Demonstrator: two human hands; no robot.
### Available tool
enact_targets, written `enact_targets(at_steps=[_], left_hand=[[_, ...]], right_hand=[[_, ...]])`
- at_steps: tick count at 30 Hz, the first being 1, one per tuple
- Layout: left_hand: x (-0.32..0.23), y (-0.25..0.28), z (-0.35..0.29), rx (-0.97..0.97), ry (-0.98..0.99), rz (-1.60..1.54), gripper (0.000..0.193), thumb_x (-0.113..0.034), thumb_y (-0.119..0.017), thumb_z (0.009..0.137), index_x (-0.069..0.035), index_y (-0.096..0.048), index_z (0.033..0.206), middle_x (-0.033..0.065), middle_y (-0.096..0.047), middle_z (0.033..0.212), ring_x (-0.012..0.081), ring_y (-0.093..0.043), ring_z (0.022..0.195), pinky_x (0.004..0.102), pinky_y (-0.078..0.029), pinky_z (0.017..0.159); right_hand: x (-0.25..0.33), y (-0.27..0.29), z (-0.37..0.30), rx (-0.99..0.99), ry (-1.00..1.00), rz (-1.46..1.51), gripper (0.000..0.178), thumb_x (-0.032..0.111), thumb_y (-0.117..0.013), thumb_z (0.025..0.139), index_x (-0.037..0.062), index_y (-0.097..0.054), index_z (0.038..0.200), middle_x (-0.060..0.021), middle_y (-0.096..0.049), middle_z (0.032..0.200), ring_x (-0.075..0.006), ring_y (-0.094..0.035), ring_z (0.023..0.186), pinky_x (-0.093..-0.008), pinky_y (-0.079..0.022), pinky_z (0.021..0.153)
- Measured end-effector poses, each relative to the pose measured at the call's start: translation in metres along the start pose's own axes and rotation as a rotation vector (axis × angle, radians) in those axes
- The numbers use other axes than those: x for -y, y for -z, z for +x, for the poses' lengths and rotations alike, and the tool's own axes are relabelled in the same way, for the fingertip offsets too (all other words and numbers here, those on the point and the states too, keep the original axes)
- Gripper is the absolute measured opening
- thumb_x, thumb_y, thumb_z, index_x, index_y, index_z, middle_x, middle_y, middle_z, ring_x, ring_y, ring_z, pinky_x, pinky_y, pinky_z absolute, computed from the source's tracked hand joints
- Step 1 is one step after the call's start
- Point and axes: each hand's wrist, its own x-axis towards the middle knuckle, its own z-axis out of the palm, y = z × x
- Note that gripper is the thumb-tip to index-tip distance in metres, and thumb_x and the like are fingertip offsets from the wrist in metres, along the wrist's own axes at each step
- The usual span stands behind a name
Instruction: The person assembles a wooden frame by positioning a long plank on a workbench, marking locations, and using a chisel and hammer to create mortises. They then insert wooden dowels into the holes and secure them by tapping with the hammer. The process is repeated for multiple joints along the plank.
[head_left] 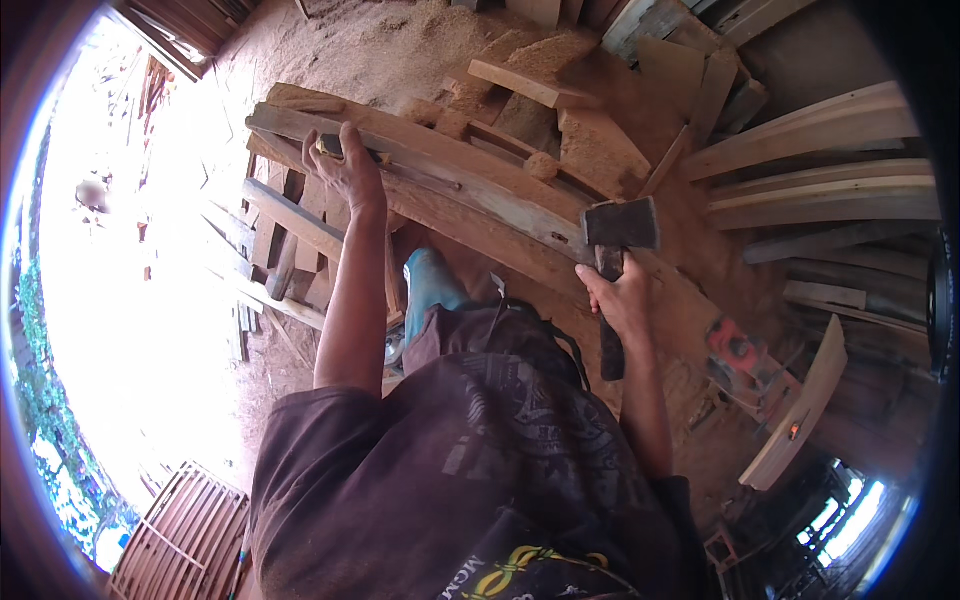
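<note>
My left hand is closed around the dark and yellowish handle of what looks like a chisel, just above the far left part of a long wooden beam. A thin shaft points right from that hand along the beam; its tip is hard to make out. My right hand grips a hatchet by its dark handle. Its broad, dark metal head is raised above the beam's right half, apart from the left hand. The beam slants from upper left to lower right in front of my legs.
Sawdust and offcuts lie beyond the beam. Curved planks are stacked at right. A red power tool sits near the beam's right end, beside a leaning board. Loose timber lies at left, and my teal-covered foot is below the beam.
</note>
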Motion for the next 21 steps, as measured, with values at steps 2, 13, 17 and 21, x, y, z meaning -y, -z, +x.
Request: enact_targets(at_steps=[2, 13, 17, 21], left_hand=[[0.017, -0.003, -0.006, -0.047, 0.117, -0.188, 0.069, -0.034, -0.079, 0.097, 0.0, -0.05, 0.149, 0.0166, -0.051, 0.143, 0.0374, -0.057, 0.131, 0.0471, -0.049, 0.111], [0.001, 0.044, -0.068, 0.025, 0.716, -0.691, 0.018, -0.017, -0.074, 0.099, -0.005, -0.061, 0.098, 0.0113, -0.071, 0.091, 0.0203, -0.071, 0.075, 0.0312, -0.056, 0.063], [-0.046, 0.075, -0.071, 0.499, 0.131, -0.177, 0.045, -0.021, -0.075, 0.103, -0.005, -0.063, 0.142, 0.0065, -0.067, 0.089, 0.0175, -0.067, 0.067, 0.0321, -0.061, 0.065], [-0.061, 0.071, -0.107, 0.889, -0.303, 0.331, 0.067, -0.032, -0.08, 0.101, -0.005, -0.057, 0.157, 0.0169, -0.076, 0.087, 0.0224, -0.076, 0.078, 0.0347, -0.061, 0.072]], right_hand=[[-0.002, 0.001, 0.001, 0.008, 0.015, 0.001, 0.028, 0.015, -0.085, 0.093, 0.0007, -0.064, 0.106, -0.0001, -0.063, 0.073, -0.0073, -0.057, 0.054, -0.0279, -0.048, 0.049], [-0.013, 0.007, 0.003, 0.018, 0.11, 0.035, 0.034, 0.02, -0.089, 0.09, 0.0013, -0.066, 0.107, -0.0002, -0.065, 0.074, -0.0084, -0.06, 0.055, -0.0283, -0.049, 0.052], [-0.036, 0.031, -0.018, -0.1, 0.105, 0.137, 0.035, 0.02, -0.09, 0.091, 0.0031, -0.066, 0.11, -0.0002, -0.065, 0.078, -0.0087, -0.059, 0.057, -0.0277, -0.048, 0.054], [-0.074, 0.077, -0.044, -0.231, -0.031, 0.25, 0.04, 0.024, -0.091, 0.091, 0.0031, -0.065, 0.114, -0.0004, -0.064, 0.079, -0.0092, -0.06, 0.059, -0.0281, -0.049, 0.054]])
